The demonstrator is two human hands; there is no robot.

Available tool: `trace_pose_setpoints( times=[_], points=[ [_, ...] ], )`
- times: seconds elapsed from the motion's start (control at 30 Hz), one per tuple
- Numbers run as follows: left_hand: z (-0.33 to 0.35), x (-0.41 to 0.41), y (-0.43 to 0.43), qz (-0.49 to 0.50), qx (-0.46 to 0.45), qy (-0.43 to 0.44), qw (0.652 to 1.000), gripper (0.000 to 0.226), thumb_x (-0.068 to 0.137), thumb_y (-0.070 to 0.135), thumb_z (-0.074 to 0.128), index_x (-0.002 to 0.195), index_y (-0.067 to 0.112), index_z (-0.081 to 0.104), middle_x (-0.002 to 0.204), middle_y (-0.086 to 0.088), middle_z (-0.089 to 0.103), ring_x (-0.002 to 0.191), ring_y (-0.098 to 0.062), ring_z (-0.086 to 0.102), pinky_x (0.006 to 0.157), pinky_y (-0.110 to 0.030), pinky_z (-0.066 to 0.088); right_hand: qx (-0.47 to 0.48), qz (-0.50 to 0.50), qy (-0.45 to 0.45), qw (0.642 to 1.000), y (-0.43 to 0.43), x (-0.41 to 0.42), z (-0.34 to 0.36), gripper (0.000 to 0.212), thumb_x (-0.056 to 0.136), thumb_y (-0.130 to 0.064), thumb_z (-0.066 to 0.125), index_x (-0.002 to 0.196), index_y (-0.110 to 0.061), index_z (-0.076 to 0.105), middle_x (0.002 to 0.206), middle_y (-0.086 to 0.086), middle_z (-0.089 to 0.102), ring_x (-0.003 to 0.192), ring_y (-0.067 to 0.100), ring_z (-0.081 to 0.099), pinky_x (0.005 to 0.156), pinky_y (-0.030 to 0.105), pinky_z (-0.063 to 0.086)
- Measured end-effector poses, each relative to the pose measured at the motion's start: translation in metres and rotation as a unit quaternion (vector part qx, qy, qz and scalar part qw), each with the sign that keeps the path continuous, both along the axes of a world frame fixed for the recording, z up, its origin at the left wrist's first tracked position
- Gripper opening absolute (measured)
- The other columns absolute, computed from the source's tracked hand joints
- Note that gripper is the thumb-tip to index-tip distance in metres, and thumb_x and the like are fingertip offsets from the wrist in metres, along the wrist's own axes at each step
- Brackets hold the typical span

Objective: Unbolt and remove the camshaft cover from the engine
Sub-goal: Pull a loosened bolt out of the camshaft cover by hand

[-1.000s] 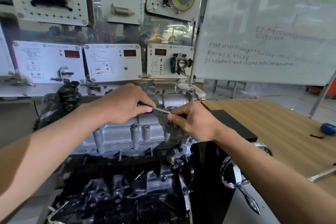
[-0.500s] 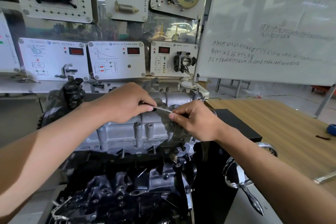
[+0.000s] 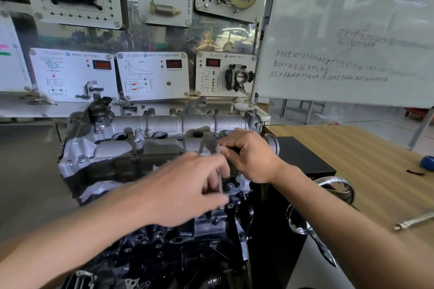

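- The camshaft cover [image 3: 164,128] (bare silver casting) sits on top of the dark engine [image 3: 150,253], running left to right across the middle of the view, with bolts standing along its far edge.
- The right hand [image 3: 252,158] is over the cover's right end, its fingers [image 3: 226,148] curled and pinching the top of a thin metal key [image 3: 220,172].
- The key hangs roughly upright in front of the cover's near right corner; its lower end is blurred, so I cannot tell what it meets.
- The left hand [image 3: 185,191] is in front of the cover and lower, over the dark block, and is smeared by motion.
- Its fingers [image 3: 215,169] reach the key's shaft just below the right hand, slightly spread; whether they grip the key cannot be told.
- Most of the cover, from its middle to its left end, lies uncovered, away from both hands.
- To the right, a wooden table [image 3: 352,155] carries a metal bar [image 3: 415,220] and a blue object [image 3: 428,162].
- A whiteboard [image 3: 352,19] with handwriting stands behind the table.
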State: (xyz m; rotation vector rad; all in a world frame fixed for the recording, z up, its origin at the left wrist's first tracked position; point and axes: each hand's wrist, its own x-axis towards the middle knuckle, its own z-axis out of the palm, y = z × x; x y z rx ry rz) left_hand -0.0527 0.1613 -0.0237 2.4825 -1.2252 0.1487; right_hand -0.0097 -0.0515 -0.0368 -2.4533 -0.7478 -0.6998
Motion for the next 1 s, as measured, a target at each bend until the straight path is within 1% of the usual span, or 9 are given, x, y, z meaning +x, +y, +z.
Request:
trace_pose_setpoints(
  times=[0.17,0.27,0.33,0.47,0.53,0.63,0.83,0.93,1.0],
  points=[
    [0.002,-0.013,-0.026,-0.071,-0.003,-0.059,0.996,0.051,0.09,0.046,0.066,0.135,0.046,0.044,0.126,0.025,0.055,0.112,0.01,0.041,0.095,-0.014,0.039,0.001,-0.022,-0.063,0.998,0.004,0.002,-0.011,0.026,0.093,-0.015,0.066,0.067,-0.014,0.066,0.06,-0.002,0.054,0.065,0.024,0.039,0.067,0.042,0.04],
    [0.016,-0.007,-0.039,-0.075,-0.017,-0.227,0.971,0.024,0.091,0.034,0.069,0.115,0.028,0.071,0.1,0.009,0.07,0.097,-0.01,0.059,0.083,-0.033,0.054,-0.048,-0.051,-0.08,0.994,0.002,0.001,-0.01,0.026,0.079,-0.009,0.064,0.061,-0.021,0.048,0.061,-0.008,0.041,0.066,0.018,0.033,0.063,0.049,0.04],
    [0.027,0.0,-0.048,-0.071,-0.032,-0.283,0.956,0.013,0.092,0.029,0.068,0.101,0.023,0.076,0.093,0.006,0.072,0.09,-0.015,0.065,0.077,-0.033,0.055,-0.033,-0.081,-0.113,0.99,0.009,-0.006,-0.015,0.016,0.075,-0.01,0.054,0.063,-0.018,0.049,0.065,-0.014,0.035,0.071,0.014,0.035,0.057,0.046,0.044],
    [0.043,0.026,-0.074,-0.041,-0.012,-0.237,0.971,0.028,0.1,0.041,0.05,0.109,0.026,0.072,0.103,0.01,0.066,0.099,-0.012,0.057,0.087,-0.034,0.047,0.079,-0.085,-0.146,0.982,0.022,-0.006,-0.035,0.032,0.085,-0.014,0.041,0.093,0.005,0.067,0.091,0.02,0.066,0.089,0.038,0.062,0.063,0.05,0.05],
    [0.052,0.045,-0.089,-0.028,-0.026,-0.19,0.981,0.023,0.099,0.04,0.055,0.1,0.025,0.073,0.093,0.011,0.065,0.087,-0.01,0.058,0.081,-0.029,0.046,0.128,-0.102,-0.136,0.977,0.026,-0.005,-0.038,0.023,0.087,-0.011,0.051,0.095,-0.001,0.07,0.1,0.016,0.065,0.096,0.037,0.059,0.068,0.049,0.048],
    [0.066,0.079,-0.104,0.01,-0.042,-0.108,0.993,0.016,0.096,0.029,0.06,0.098,0.021,0.073,0.084,0.009,0.065,0.071,-0.004,0.056,0.068,-0.019,0.04,0.129,-0.182,-0.15,0.963,0.035,-0.009,-0.043,0.018,0.095,-0.021,0.061,0.088,-0.012,0.075,0.084,0.003,0.061,0.084,0.03,0.051,0.066,0.043,0.044],
    [0.057,0.133,-0.08,0.11,-0.079,0.023,0.991,0.045,0.092,0.011,0.057,0.137,0.012,0.054,0.125,-0.014,0.063,0.101,-0.032,0.063,0.069,-0.025,0.045,0.146,-0.2,-0.14,0.959,0.039,-0.01,-0.044,0.024,0.098,-0.026,0.058,0.081,-0.014,0.072,0.073,-0.009,0.041,0.077,0.022,0.04,0.066,0.042,0.039],
    [0.043,0.138,-0.048,0.143,-0.057,-0.01,0.988,0.025,0.097,0.027,0.055,0.109,0.015,0.073,0.107,-0.007,0.072,0.094,-0.024,0.066,0.08,-0.031,0.048,0.149,-0.185,-0.136,0.962,0.039,-0.01,-0.044,0.023,0.098,-0.024,0.059,0.079,-0.016,0.069,0.075,-0.014,0.036,0.078,0.019,0.037,0.067,0.041,0.038],
    [0.034,0.13,-0.021,0.143,-0.012,-0.073,0.987,0.045,0.096,0.051,0.046,0.076,0.019,0.07,0.079,-0.001,0.065,0.072,-0.019,0.061,0.068,-0.034,0.047,0.15,-0.177,-0.132,0.964,0.037,-0.008,-0.044,0.022,0.098,-0.024,0.058,0.081,-0.017,0.069,0.076,-0.015,0.036,0.079,0.017,0.036,0.067,0.04,0.037]
  ],
)
